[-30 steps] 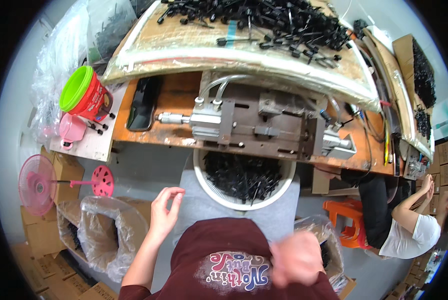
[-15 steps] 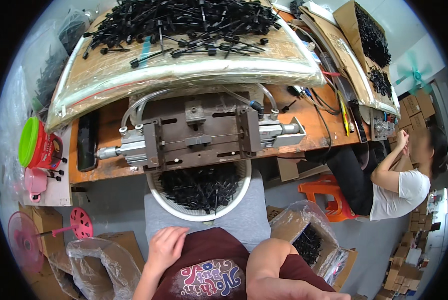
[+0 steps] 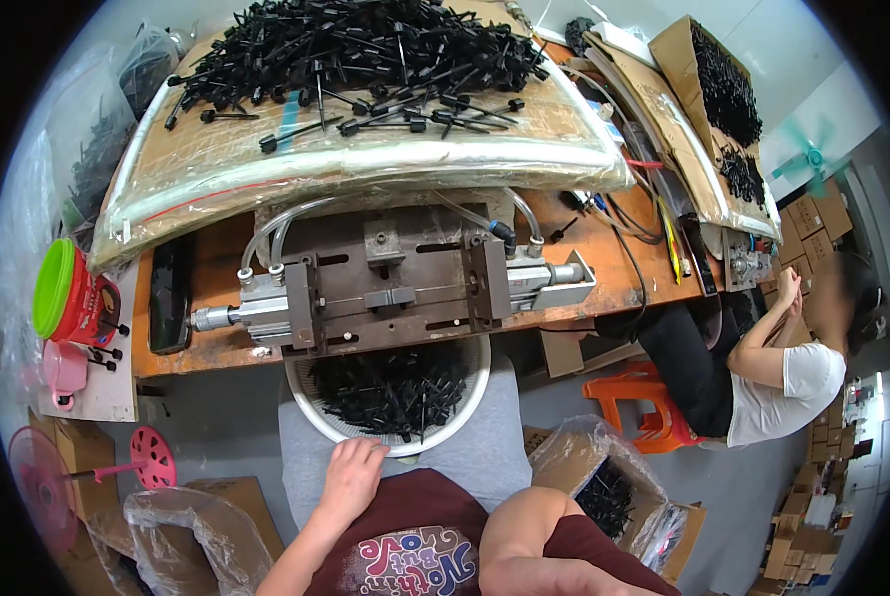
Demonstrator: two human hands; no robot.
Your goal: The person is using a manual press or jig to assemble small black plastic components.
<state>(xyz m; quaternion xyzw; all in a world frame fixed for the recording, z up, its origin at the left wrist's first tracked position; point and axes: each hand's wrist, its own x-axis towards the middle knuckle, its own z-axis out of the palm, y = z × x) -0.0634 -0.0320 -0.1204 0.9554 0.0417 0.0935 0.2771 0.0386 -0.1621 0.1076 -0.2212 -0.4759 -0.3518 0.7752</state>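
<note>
My left hand (image 3: 354, 479) is at the near rim of a round white plastic basket (image 3: 311, 422) on my lap. Its fingers are loosely extended, with the tips at the rim and nothing visible in them. Thin black plastic parts with thick heads (image 3: 390, 389) fill the basket, which lies partly under the table edge. Of my right side only the bent arm (image 3: 519, 541) shows at the lower edge; the hand is out of the picture. Beyond the basket, a metal clamping fixture (image 3: 390, 273) with two pneumatic cylinders is mounted on the table.
A cardboard-topped, plastic-wrapped board (image 3: 366, 164) carries a heap of black parts. A red bucket (image 3: 82, 303) and pink cup (image 3: 65, 368) stand left. An open carton (image 3: 564, 462) is right of my lap. A co-worker (image 3: 778, 387) sits on an orange stool (image 3: 629, 392).
My left hand has moved forward from in front of my shirt to the basket rim. The whole view has shifted slightly. My right arm stays bent.
</note>
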